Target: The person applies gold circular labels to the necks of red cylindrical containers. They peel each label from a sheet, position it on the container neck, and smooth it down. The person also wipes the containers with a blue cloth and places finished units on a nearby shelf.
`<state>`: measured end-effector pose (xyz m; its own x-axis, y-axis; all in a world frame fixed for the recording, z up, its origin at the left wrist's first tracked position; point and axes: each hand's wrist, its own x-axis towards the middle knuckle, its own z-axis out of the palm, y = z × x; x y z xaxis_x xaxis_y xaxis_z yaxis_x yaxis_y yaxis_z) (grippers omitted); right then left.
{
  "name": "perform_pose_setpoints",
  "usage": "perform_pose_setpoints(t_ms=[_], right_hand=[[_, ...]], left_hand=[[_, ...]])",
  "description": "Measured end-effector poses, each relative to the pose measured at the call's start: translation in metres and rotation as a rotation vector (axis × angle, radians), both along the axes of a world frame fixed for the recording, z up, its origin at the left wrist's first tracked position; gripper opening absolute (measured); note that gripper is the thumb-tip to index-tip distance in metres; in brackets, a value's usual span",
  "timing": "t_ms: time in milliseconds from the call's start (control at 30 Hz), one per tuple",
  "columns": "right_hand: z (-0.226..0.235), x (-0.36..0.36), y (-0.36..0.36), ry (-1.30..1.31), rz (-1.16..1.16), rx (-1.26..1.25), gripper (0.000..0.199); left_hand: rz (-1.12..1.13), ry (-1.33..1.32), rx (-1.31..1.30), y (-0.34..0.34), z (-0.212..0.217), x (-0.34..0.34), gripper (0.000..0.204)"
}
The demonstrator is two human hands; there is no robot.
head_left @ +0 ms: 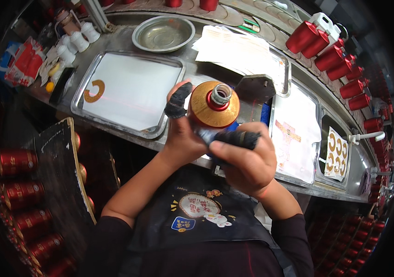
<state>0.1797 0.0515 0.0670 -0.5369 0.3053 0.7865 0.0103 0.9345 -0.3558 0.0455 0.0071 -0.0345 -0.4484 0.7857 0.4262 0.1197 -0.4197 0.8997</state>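
My left hand [180,143] grips a bottle [208,112] with a gold shoulder, a red neck ring and an uncapped clear glass mouth. The bottle leans toward the upper right, above the bench's front edge. A black cover wraps my left thumb. My right hand [250,164] is closed against the bottle's near side, with a black cover on one finger. Something whitish and blurred lies between that hand and the bottle; its kind cannot be told. Left of the bottle, a gold C-shaped decal [94,91] lies on a white-lined tray [137,87].
Behind stands a metal bowl [163,34] beside stacked paper sheets [234,48]. A dark angled plate [255,87] rises right of the bottle. Further right are a tray with red-gold decals [288,134] and a gold decal sheet [336,154]. Red bottles [19,194] crowd both sides.
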Motion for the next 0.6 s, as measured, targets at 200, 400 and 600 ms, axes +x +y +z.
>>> perform_pose_setpoints(t_ms=[200, 400, 600], right_hand=[[0.000, 0.039, -0.009, -0.135, 0.092, -0.666, 0.024], [-0.016, 0.096, 0.003, 0.141, -0.319, -1.345, 0.017], [-0.049, 0.133, -0.031, -0.111, -0.306, -1.271, 0.071]], left_hand=[[-0.112, 0.354, -0.296, 0.001, 0.027, -0.028, 0.101], [-0.328, -0.142, -0.329, 0.020, 0.094, -0.021, 0.092], [-0.626, -0.143, -0.657, 0.049, 0.059, 0.037, 0.093]])
